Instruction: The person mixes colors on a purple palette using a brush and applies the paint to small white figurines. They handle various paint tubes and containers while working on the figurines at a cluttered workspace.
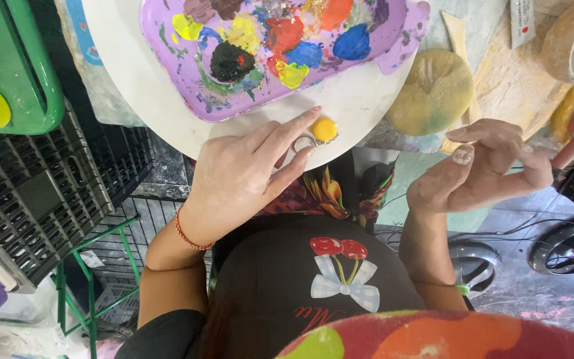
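Observation:
My left hand (244, 173) pinches a small metal ring topped with a round yellow piece (323, 129), held at the near edge of a white round board (141, 86). A purple paint palette (260, 100) with blobs of yellow, red, blue, black and orange paint lies on that board. My right hand (483, 166) is raised to the right, fingers curled, and grips a thin brush handle with a reddish end (569, 154). A red cord bracelet circles my left wrist.
A yellow-green round sponge (433, 90) lies right of the board. Black plastic crates (41, 193) and a green frame (31, 73) stand at left. A green metal stand (91, 292) and cables are on the floor below.

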